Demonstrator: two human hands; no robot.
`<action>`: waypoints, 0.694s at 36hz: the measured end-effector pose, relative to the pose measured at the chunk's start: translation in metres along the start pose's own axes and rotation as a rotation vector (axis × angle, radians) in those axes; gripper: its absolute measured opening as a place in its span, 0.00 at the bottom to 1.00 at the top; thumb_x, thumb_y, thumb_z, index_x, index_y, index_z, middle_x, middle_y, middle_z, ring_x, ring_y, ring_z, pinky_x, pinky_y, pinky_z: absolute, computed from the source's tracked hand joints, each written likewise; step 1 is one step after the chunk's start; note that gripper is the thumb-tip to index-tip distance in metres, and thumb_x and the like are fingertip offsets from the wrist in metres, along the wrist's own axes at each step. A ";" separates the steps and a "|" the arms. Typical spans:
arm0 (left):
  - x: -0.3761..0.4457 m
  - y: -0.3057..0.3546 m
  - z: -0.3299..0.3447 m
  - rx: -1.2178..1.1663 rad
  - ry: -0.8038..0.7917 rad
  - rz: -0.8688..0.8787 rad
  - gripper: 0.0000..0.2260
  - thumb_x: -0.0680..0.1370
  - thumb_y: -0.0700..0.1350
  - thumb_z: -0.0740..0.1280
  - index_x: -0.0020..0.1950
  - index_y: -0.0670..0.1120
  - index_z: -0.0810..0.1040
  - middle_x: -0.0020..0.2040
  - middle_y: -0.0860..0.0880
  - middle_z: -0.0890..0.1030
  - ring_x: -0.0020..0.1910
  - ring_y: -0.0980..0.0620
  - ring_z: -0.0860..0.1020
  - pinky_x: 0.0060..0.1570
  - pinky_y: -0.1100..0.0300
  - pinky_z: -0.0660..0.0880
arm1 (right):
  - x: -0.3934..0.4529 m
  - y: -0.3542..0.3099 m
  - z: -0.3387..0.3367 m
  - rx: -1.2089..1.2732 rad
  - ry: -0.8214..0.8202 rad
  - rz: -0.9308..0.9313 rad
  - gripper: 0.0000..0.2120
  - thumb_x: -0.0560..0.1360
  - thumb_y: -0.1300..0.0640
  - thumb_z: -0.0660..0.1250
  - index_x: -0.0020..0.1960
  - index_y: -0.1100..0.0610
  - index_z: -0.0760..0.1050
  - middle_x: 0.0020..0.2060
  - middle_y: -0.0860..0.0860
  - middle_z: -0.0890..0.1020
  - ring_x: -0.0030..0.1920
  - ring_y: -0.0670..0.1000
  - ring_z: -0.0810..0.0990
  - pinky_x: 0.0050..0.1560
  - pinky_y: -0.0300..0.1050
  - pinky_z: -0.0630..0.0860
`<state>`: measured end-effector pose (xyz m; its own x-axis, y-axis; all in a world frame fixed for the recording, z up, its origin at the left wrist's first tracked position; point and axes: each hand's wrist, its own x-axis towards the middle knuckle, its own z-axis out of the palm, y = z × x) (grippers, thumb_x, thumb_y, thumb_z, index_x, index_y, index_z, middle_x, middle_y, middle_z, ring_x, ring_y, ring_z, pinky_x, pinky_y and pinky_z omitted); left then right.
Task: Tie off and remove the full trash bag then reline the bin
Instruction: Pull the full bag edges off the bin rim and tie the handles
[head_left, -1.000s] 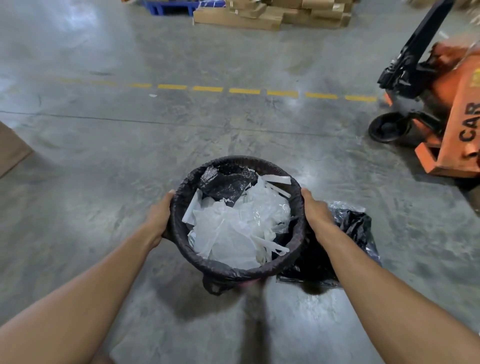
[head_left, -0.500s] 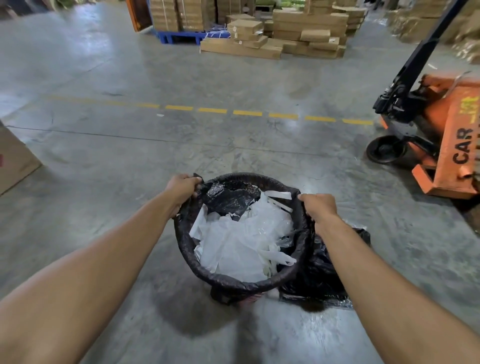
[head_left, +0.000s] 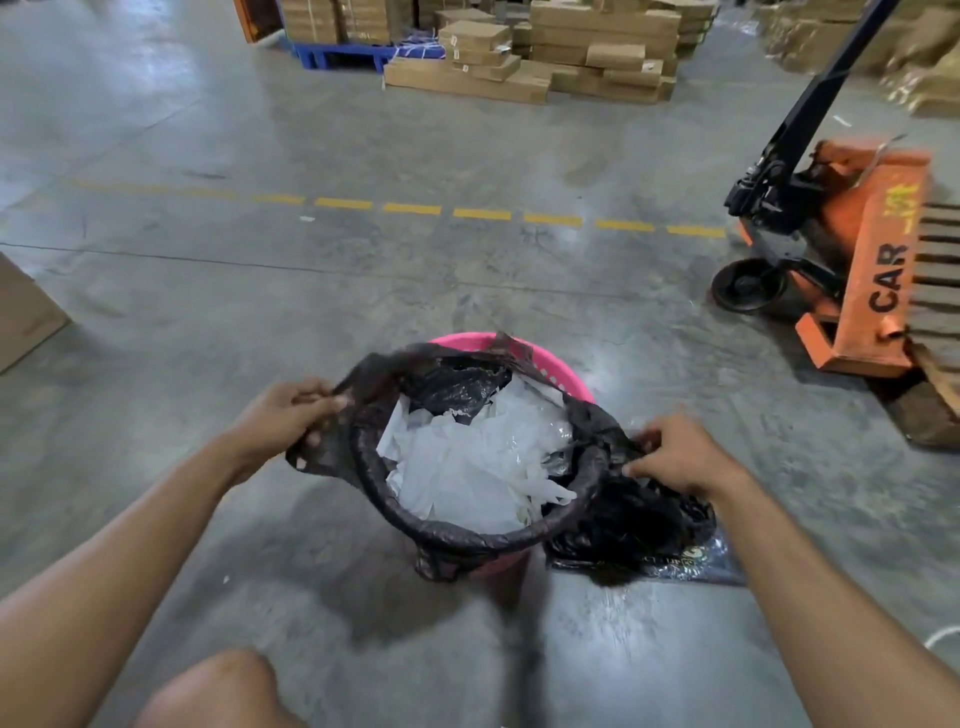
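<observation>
1. Head view, the only one: your left hand (head_left: 283, 418) is pinched shut on the left edge of the black trash bag (head_left: 363, 452), fingers bunched on the plastic, pulling that edge off the rim and out to the side.
2. Your right hand (head_left: 678, 457) is closed on the bag's right edge, fingers curled into the plastic just outside the rim.
3. Between your two grips: the pink bin (head_left: 558, 376), upright on the concrete floor (head_left: 208, 322). Its far rim is bare where the bag has come off; the near rim is still wrapped.
4. The bag is full. White plastic scraps (head_left: 467, 467) fill it close to the rim, with a crumpled black sheet (head_left: 452, 387) on top at the far side.
5. Directly under and behind your right grip: a second black bag (head_left: 634, 535) lying crumpled on the floor, touching the bin's right side. It crowds that hand.
6. Far right of your right grip, well apart: an orange pallet jack (head_left: 857, 260), black handle tilted up, wheel toward the bin.
7. Beyond both grips: a dashed yellow line (head_left: 483, 213) across the floor, then stacked cardboard boxes (head_left: 545, 57) on the floor and a blue pallet (head_left: 337, 54).
8. Far left of your left grip: the corner of a cardboard box (head_left: 23, 317).
9. Below your left forearm: your knee (head_left: 218, 691), at the frame's bottom edge.
</observation>
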<state>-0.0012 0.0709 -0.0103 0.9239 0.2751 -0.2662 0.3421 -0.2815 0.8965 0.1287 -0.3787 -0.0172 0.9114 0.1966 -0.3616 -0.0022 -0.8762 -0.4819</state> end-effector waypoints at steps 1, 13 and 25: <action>-0.011 -0.011 -0.003 0.048 -0.029 -0.026 0.09 0.80 0.46 0.70 0.41 0.47 0.82 0.30 0.52 0.73 0.27 0.55 0.71 0.29 0.66 0.70 | -0.008 0.003 0.000 -0.053 -0.025 0.016 0.09 0.64 0.55 0.80 0.38 0.59 0.84 0.26 0.49 0.79 0.32 0.50 0.76 0.35 0.43 0.68; -0.076 0.007 -0.025 -0.257 0.168 0.079 0.11 0.82 0.43 0.65 0.42 0.44 0.82 0.28 0.52 0.79 0.30 0.54 0.79 0.37 0.62 0.77 | -0.071 0.003 -0.025 1.302 -0.004 -0.065 0.07 0.78 0.56 0.68 0.43 0.58 0.79 0.35 0.52 0.84 0.39 0.50 0.83 0.38 0.41 0.78; -0.016 0.111 0.050 -0.661 0.058 0.262 0.08 0.78 0.48 0.69 0.44 0.45 0.83 0.56 0.45 0.86 0.57 0.54 0.82 0.60 0.54 0.76 | -0.008 -0.118 -0.041 0.698 0.382 -0.177 0.13 0.75 0.54 0.71 0.42 0.66 0.82 0.34 0.52 0.77 0.34 0.47 0.71 0.39 0.43 0.67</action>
<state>0.0306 -0.0112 0.0760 0.9444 0.3288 -0.0100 -0.0827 0.2666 0.9603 0.1387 -0.2950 0.0756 0.9995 0.0325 0.0035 0.0145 -0.3457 -0.9382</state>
